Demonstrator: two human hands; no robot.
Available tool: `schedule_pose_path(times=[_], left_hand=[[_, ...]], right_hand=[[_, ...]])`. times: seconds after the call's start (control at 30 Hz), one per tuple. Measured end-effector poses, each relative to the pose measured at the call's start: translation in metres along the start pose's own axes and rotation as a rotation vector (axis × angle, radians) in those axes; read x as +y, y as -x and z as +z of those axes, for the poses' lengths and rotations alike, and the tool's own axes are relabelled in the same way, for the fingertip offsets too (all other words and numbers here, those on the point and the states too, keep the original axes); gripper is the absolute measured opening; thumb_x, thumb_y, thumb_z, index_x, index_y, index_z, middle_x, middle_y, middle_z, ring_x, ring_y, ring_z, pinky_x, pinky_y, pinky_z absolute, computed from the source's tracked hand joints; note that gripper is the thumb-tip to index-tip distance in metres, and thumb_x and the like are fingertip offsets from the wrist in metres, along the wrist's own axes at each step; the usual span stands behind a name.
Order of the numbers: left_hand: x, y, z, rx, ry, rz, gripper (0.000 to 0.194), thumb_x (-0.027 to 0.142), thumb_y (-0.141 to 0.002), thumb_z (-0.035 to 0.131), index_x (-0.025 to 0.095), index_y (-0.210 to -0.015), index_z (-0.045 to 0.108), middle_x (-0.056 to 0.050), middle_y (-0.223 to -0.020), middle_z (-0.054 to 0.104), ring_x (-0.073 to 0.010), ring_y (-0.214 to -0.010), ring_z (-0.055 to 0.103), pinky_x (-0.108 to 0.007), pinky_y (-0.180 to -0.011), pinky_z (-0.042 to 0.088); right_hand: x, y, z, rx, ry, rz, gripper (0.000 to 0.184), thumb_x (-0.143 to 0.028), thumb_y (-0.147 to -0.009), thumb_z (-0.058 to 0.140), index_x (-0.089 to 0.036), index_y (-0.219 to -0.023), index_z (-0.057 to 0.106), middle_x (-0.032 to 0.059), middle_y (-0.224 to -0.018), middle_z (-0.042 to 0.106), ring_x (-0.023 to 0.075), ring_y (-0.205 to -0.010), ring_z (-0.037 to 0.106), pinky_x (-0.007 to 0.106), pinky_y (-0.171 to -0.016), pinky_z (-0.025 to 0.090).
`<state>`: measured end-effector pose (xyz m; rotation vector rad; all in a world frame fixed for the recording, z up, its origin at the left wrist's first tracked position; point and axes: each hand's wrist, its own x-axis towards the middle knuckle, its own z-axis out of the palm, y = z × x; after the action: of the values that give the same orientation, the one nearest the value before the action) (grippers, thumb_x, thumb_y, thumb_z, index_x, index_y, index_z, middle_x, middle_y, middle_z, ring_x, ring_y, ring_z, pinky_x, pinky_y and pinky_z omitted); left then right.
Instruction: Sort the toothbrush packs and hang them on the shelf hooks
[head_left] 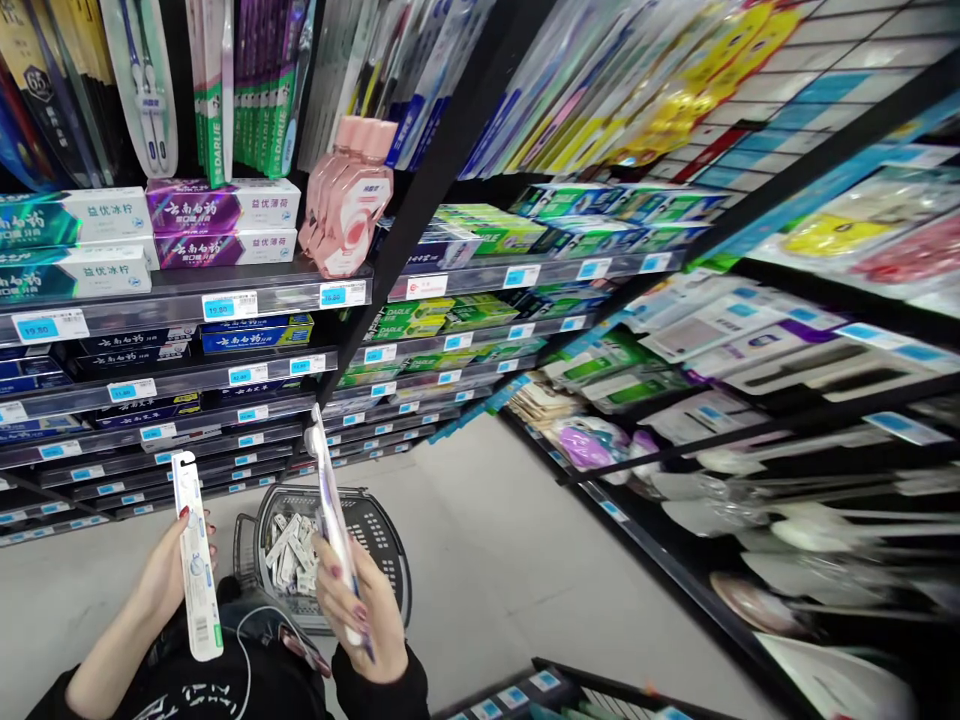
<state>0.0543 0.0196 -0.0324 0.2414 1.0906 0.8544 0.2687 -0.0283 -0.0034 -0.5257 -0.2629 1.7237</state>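
My left hand is closed around a packaged toothbrush, whose white printed card back faces me and stands nearly upright. On the right, my right hand grips another toothbrush pack, turned edge-on and tilted, with clear plastic along its side. Whether that hand holds one pack or more I cannot tell. Below and between both hands, a dark shopping basket stands on the floor. Several small white packages lie in it, and my right hand hides part of its rim.
Ahead, a shelf edge carries toothpaste boxes and pink bottles under hanging toothbrushes. Blurred utensils fill the right rack. Grey floor lies between, with a low shelf corner at the bottom.
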Motion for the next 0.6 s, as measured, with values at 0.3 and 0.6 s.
schedule_pose_path(times=[0.3, 0.6], left_hand=[[-0.002, -0.001, 0.004, 0.012, -0.039, -0.017, 0.03, 0.036, -0.073, 0.059, 0.016, -0.096, 0.057, -0.003, -0.075, 0.061, -0.0145, -0.059, 0.057, -0.028, -0.058, 0.048], [-0.002, -0.005, 0.003, -0.02, -0.117, 0.08, 0.045, 0.016, -0.066, 0.066, 0.019, -0.109, 0.053, -0.007, -0.1, 0.065, -0.0192, -0.074, 0.064, -0.03, -0.068, 0.05]], right_hand=[[0.028, -0.004, -0.045, -0.253, -0.251, -0.115, 0.035, -0.056, -0.074, 0.042, -0.022, -0.08, 0.037, -0.0198, -0.034, 0.027, -0.0032, -0.014, 0.007, 0.006, -0.022, 0.012], [-0.005, 0.007, -0.121, 0.313, 0.599, 0.171, 0.046, -0.057, -0.057, 0.054, -0.018, -0.08, 0.047, -0.0027, -0.065, 0.051, 0.0006, -0.029, 0.026, 0.017, -0.029, 0.021]])
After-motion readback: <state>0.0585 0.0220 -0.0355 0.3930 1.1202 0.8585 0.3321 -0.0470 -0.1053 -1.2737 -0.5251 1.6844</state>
